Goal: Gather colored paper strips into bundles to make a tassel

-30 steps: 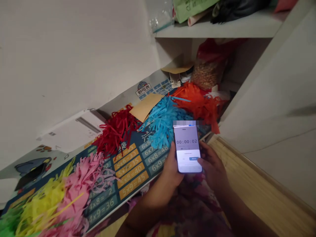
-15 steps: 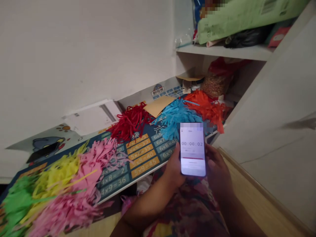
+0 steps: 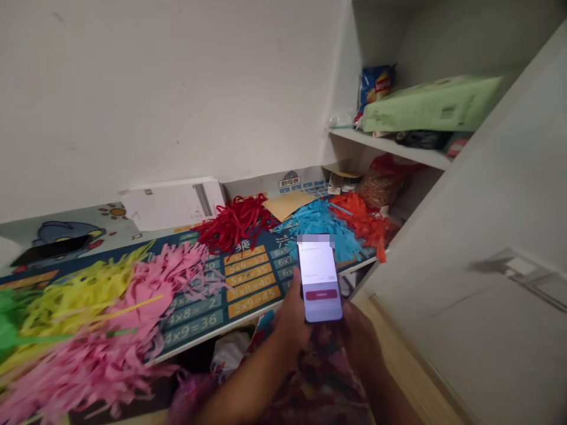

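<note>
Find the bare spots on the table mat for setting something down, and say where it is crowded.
Bare: the number chart between pink fringe and red fringe. Crowded: the left end under yellow fringe, the right under blue fringe and orange fringe.

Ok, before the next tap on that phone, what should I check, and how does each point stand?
1. Phone gripped by left hand: ok.
2. Right hand touching the phone: cannot tell.
3. Screen lit, red button showing: ok.
4. Screen text legible: not ok, blurred.
5. Blue tassels lying on the table mat, behind the phone: ok.
</note>
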The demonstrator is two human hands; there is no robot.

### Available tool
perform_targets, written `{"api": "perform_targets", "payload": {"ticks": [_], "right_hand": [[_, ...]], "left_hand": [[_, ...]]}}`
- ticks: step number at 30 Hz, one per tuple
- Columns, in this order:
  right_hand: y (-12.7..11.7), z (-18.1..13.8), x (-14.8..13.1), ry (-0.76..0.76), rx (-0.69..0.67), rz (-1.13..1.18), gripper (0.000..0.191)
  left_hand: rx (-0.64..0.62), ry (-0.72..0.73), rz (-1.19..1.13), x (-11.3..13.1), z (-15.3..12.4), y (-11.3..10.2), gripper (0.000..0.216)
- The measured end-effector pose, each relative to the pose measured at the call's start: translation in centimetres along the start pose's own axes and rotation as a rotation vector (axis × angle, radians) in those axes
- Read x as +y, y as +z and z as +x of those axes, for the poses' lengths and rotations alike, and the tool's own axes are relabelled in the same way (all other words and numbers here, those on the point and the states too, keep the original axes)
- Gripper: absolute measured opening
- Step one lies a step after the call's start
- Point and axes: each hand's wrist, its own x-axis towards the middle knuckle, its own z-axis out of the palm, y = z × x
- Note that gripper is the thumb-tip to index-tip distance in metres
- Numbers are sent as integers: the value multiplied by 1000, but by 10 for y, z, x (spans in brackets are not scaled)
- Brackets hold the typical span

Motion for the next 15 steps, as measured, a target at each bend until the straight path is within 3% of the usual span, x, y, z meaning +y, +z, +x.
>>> {"api": "perform_targets", "payload": {"ticks": [3, 7, 11, 15], "right_hand": [[-3, 13, 8, -22, -17, 91, 52], [-21, 43, 9, -115, 56, -67, 48], [-40, 78, -9, -458, 269, -386, 50], [-35, 104, -31, -770, 94, -821, 49]], "left_hand": [[-14, -38, 9, 3, 14, 2, 53], [-40, -79, -7, 9, 33, 8, 57], [-7, -78, 20, 12, 47, 14, 55], [19, -84, 55, 10, 55, 13, 50]]}}
